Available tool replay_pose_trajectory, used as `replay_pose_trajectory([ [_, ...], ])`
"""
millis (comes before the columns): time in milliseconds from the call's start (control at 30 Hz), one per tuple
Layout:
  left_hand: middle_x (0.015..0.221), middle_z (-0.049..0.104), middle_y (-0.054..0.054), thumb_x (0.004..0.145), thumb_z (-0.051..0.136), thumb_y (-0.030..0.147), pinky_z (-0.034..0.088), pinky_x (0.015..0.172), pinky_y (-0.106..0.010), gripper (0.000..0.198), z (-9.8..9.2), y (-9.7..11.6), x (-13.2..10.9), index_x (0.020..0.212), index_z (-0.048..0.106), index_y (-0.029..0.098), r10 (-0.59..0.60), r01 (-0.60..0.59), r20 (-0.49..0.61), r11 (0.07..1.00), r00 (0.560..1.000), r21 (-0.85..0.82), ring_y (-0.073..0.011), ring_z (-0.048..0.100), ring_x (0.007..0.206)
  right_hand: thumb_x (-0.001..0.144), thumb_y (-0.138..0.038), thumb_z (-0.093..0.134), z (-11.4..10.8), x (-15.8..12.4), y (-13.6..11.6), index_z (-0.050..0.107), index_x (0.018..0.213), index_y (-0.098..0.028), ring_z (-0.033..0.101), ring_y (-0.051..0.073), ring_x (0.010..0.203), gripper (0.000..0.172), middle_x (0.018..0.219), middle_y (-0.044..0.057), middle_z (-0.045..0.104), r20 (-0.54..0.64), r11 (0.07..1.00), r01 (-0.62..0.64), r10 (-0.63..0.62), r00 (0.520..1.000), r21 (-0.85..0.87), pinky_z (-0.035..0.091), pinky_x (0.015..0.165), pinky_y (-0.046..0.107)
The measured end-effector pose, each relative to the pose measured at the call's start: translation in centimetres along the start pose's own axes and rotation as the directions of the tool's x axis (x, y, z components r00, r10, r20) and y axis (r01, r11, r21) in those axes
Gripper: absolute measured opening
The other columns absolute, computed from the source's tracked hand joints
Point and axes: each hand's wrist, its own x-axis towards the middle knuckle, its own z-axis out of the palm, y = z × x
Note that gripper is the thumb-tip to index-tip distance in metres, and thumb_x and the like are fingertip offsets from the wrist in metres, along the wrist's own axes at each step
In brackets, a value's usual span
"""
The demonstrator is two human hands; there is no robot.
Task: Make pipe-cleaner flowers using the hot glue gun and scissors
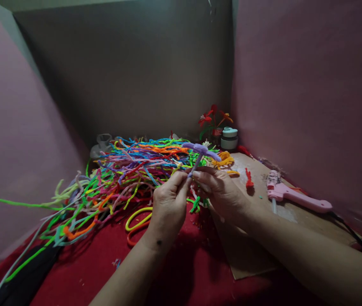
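One purple flower (202,148): being held up in front of the pile, between both hands; head facing up, petals spreading sideways.
Stem (195,165): running from the head down and leftward to the fingertips; long axis leaning, top end tilting right.
Stem cleaners pile (136,159): one big heap, many colors, strands overlapping too much for counting; spreading behind and left of the hands.
Loops: two lying beside the left wrist, one yellow loop (133,216), one red loop (131,238).
Board side: one pink glue gun (308,202), one small red piece (249,180), both resting on one brown board (247,255); one lidded jar (229,138) standing behind, next to red and orange flowers (205,120).
Left hand (171,203): reaching up from below, thumb and index pinching the stem's lower end; other fingers mostly hiding, can't tell their curl.
Right hand (222,191): coming in from lower right, forearm slanting, thumb and index closing on the stem just beside the left fingertips.
Red cloth (104,272): lying under the hands.
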Motion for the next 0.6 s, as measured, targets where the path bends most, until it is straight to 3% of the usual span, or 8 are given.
replay_pose_trajectory([
  [167, 0.052, 0.043, 0.005, 0.078, 0.060, 0.032, 0.025, 0.043, -0.019, 0.015, 0.0, 0.5, 0.0, 0.073, 0.062, 0.017, -0.158, 0.161, 0.031, 0.959, 0.987, -0.232, -0.0075, 0.031, 0.047, 0.072, -0.034, 0.070, 0.0, 0.2, 0.1, 0.068, 0.081, -0.020, 0.040, 0.009, 0.054, 0.016, 0.067, -0.003, 0.056, 0.039, 0.998, -0.040, 0.038, 0.999, 0.051, 0.030, 0.051, 0.024],
  [433, 0.050, 0.041, 0.007, 0.074, 0.066, 0.032, 0.018, 0.038, -0.016, 0.021, -0.2, 1.0, 0.3, 0.071, 0.056, 0.015, -0.268, 0.306, 0.149, 0.803, 0.952, -0.511, -0.0015, 0.024, 0.038, 0.074, -0.038, 0.068, 0.2, -0.1, -0.5, 0.065, 0.071, -0.019, 0.034, 0.008, 0.052, 0.019, 0.059, -0.004, 0.046, 0.122, 0.997, 0.016, -0.024, 0.992, 0.074, 0.025, 0.048, 0.025],
  [600, 0.049, 0.039, 0.007, 0.078, 0.063, 0.032, 0.017, 0.036, -0.015, 0.021, -0.4, 1.3, 0.4, 0.072, 0.054, 0.014, -0.294, 0.382, 0.244, 0.726, 0.924, -0.573, -0.0004, 0.021, 0.036, 0.072, -0.030, 0.070, 0.1, 0.0, -0.3, 0.067, 0.071, -0.019, 0.045, 0.010, 0.057, 0.011, 0.064, -0.002, 0.056, 0.053, 0.997, 0.010, -0.015, 0.998, 0.081, 0.033, 0.054, 0.025],
])
